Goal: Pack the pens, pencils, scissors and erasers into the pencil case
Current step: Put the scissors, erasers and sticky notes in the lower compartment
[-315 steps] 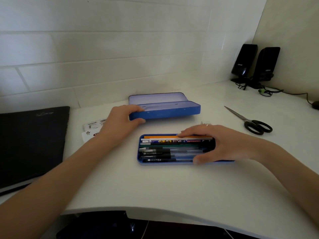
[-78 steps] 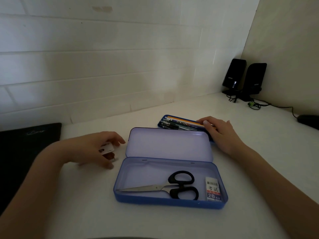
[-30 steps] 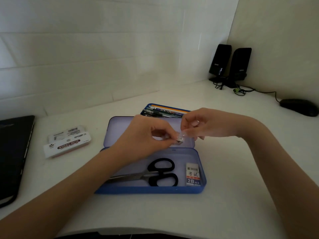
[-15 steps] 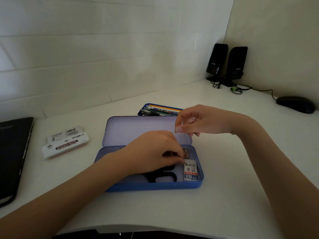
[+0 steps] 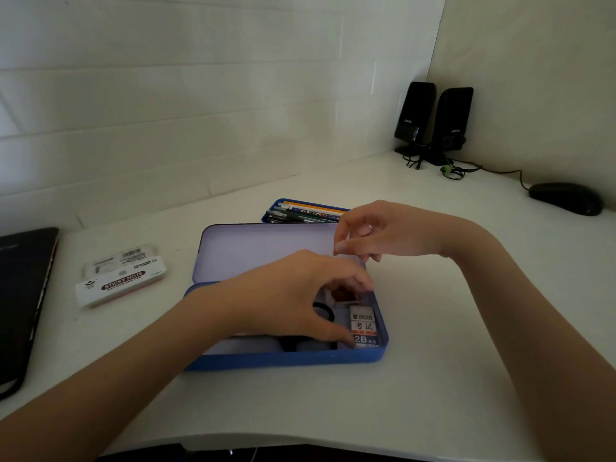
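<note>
My left hand hung over the open pencil case, fingers curved above a small eraser in the far right corner of the bottom tray; whether the fingertips pinched it or only hovered, I could not tell. My thumb reached down beside the white eraser marked 2B, which lay against the tray's right wall, just in front of the small one. My right hand floated above the lid's right end with loosely curled fingers, holding nothing that I could see. The scissors lay in the tray under my left hand, only parts of their black handles showing. The lid lay flat behind the tray, pale inside. Past its far edge sat the inner tray filled with pens and pencils.

The desk was white and smooth, set into a corner of white tiled wall. A pack of sticky notes lay toward the left, and a dark laptop at the left edge. In the far right corner stood two black speakers with tangled cables, and a black mouse near the right edge.
</note>
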